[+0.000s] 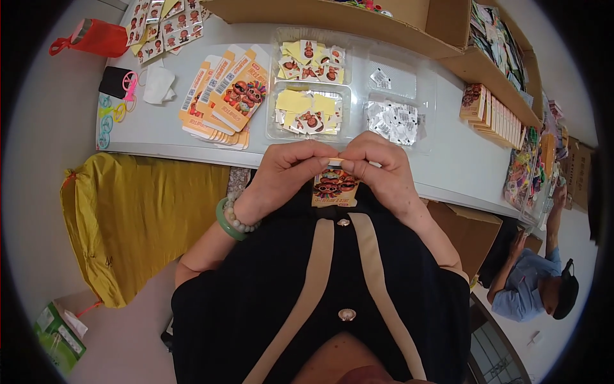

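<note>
White table [464,169], fanned orange cartons [220,96], clear divided tray [355,86], sticker sheets [182,29], cardboard box [384,29], perhaps a white tissue [158,85]

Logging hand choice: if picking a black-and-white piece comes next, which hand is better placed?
The right hand, probably: it is nearer the black-and-white pieces than the left hand. Both pinch the small box, so the right would let go.

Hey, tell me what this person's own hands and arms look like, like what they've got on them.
Both the left hand and right hand are ungloved. The left wrist wears a smooth green bangle and a bracelet of pale round beads; no jewellery shows on the right wrist. Short black sleeves leave both forearms uncovered.
</note>
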`<state>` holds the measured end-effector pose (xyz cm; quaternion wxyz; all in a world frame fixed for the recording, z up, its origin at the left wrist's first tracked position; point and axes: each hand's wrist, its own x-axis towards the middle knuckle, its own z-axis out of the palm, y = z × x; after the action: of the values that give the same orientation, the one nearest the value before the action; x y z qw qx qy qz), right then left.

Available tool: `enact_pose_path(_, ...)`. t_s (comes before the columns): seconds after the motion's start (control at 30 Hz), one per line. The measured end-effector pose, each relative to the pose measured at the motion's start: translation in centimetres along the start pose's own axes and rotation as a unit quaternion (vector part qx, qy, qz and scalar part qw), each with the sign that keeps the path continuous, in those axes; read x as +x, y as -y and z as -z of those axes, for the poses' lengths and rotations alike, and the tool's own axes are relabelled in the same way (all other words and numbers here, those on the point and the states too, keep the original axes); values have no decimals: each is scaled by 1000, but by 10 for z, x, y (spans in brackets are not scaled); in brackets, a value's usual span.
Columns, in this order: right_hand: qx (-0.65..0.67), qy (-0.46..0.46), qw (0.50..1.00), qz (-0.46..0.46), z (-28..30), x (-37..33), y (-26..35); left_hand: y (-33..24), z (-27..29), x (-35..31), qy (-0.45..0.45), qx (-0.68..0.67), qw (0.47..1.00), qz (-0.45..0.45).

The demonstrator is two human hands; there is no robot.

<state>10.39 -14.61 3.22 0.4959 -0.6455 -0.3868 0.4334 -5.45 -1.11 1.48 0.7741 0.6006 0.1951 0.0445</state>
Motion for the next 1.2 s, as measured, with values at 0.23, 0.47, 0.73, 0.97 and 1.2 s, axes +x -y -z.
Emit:
enact_pose_path(0.23,-58,13,997,44,-2,-12,-6,7,5,-7,-12,85,995,-52)
enact_pose_path(0.47,-41,20,997,63,5,-11,-7,2,2,-10,-10,67,997,-43)
enact_pose_path(0.73,-114,45,992,43,6,-13,-11,18,-5,-13,1,129,985,-114)
enact_pose_path(0.97,15,-24,999,38,1,-12,-10,16,-7,-8,-59,149,980,-121)
enact_pose_path(1.2,-136,-206,969,9,42,-26,-7,-11,-27,27,-120,8,990,-77)
